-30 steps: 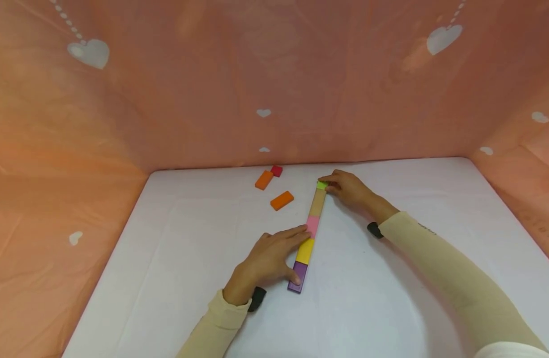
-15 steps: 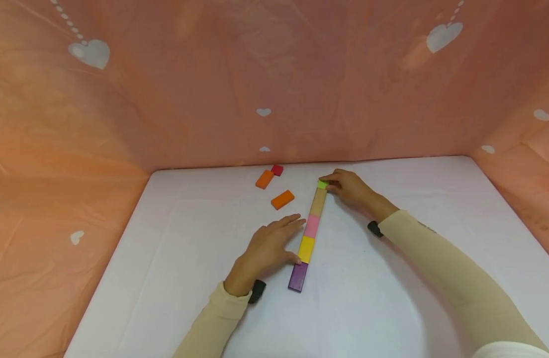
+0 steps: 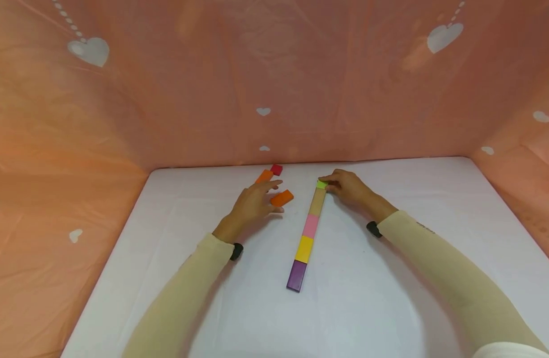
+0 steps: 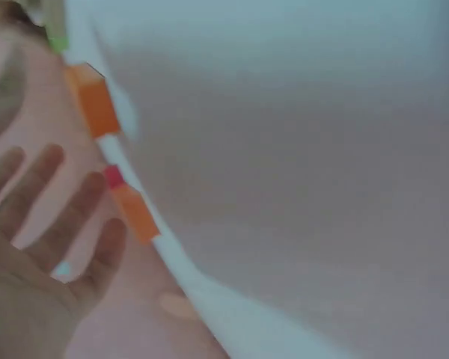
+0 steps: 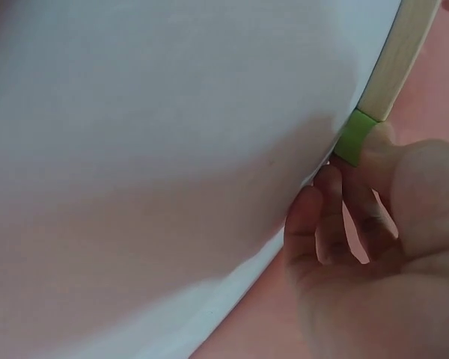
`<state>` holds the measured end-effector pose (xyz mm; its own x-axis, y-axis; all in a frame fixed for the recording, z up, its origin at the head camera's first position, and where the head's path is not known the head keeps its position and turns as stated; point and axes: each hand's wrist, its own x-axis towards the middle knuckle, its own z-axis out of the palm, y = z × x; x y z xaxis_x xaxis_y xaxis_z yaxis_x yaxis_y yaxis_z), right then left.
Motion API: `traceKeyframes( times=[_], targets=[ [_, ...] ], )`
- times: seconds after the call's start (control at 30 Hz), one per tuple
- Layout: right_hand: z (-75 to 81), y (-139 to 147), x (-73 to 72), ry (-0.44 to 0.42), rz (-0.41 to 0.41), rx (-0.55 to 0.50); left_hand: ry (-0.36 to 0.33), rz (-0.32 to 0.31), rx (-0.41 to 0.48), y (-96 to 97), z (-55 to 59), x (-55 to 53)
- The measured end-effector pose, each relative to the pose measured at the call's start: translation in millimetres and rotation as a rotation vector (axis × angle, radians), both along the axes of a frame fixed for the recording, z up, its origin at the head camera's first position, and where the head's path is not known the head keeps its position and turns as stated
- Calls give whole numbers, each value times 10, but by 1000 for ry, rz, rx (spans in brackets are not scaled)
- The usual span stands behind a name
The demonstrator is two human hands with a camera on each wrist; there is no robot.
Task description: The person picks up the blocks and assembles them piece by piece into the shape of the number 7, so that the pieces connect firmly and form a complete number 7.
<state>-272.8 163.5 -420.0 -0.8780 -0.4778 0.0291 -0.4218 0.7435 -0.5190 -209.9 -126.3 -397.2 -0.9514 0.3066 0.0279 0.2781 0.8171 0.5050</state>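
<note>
A straight row of flat blocks lies on the white table: purple (image 3: 297, 276), yellow (image 3: 304, 249), pink (image 3: 311, 226), tan (image 3: 318, 201) and a small green block (image 3: 321, 184) at the far end. My right hand (image 3: 351, 190) pinches the green block between thumb and finger; the right wrist view shows the green block (image 5: 353, 137) against the tan block's (image 5: 404, 60) end. My left hand (image 3: 252, 204) hovers with spread fingers around the nearer orange block (image 3: 283, 198), apparently without gripping it. In the left wrist view, the left hand's (image 4: 37, 254) fingers are extended.
Behind the left hand lies a second orange block (image 3: 264, 175), partly hidden, touching a small red block (image 3: 276, 170) near the table's back edge. A peach cloth (image 3: 301, 89) with pale hearts rises behind and beside the white table (image 3: 368, 298).
My left hand has let go of the row, lifting off the pink and purple blocks, and moved away to the far left beside the nearer orange block. The right hand keeps its place.
</note>
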Motion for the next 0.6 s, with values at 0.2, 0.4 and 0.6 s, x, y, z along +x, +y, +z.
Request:
traceKeyframes(
  times=[0.2, 0.4, 0.6],
  targets=[
    [-15, -4, -2, 3, 7, -9, 1, -47, 1, -24, -54, -154],
    [-21, -21, 18, -4, 8, -22, 37, -95, -12, -58, -170, -113],
    [-8, -18, 21, 2, 12, -36, 91, -77, -42, -62, -213, -60]
  ],
)
